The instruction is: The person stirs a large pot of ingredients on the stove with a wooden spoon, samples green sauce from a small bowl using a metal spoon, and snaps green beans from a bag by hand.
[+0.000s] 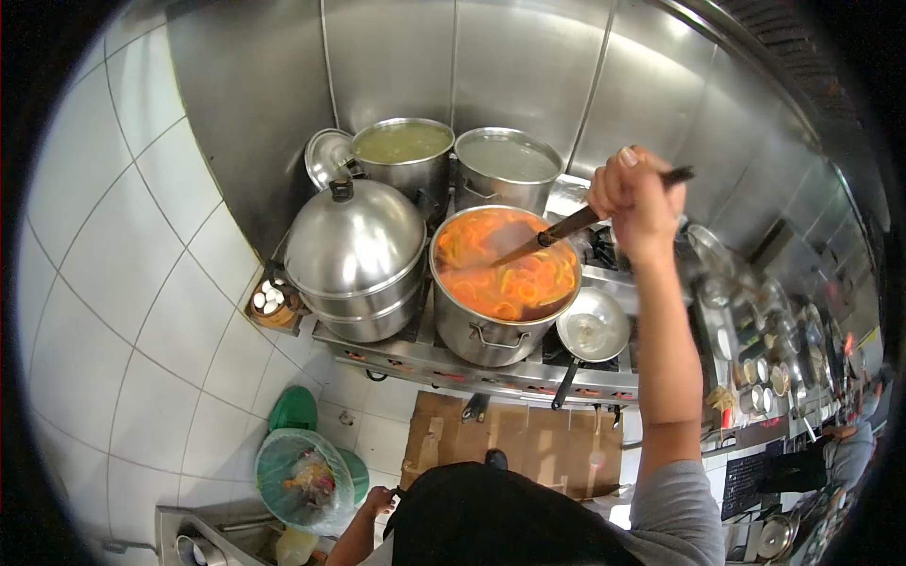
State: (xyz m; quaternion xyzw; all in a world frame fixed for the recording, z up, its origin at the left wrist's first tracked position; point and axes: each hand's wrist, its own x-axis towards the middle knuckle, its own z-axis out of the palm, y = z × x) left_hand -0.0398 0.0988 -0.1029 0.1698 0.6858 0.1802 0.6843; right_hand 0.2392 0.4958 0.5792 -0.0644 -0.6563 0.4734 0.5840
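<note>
My right hand (pixel 637 200) is wrapped round the dark handle of a long stirring paddle (pixel 571 224) above the stove. The paddle slants down to the left, its lower end sunk in orange-red broth with sliced vegetables inside a large steel pot (pixel 500 341). Low in the view, beside my dark apron (pixel 500 519), my left hand (pixel 380 501) hangs with its fingers curled near a small dark object; whether it holds that cannot be made out.
Left of the pot stands a domed steamer (pixel 354 245). Two liquid-filled pots (pixel 401 170) (pixel 508 179) are behind. A frying pan (pixel 593 325) sits at right. Eggs (pixel 269 297), a lined bin (pixel 302 481) and cardboard (pixel 547 443) lie lower. Another person (pixel 847 453) stands far right.
</note>
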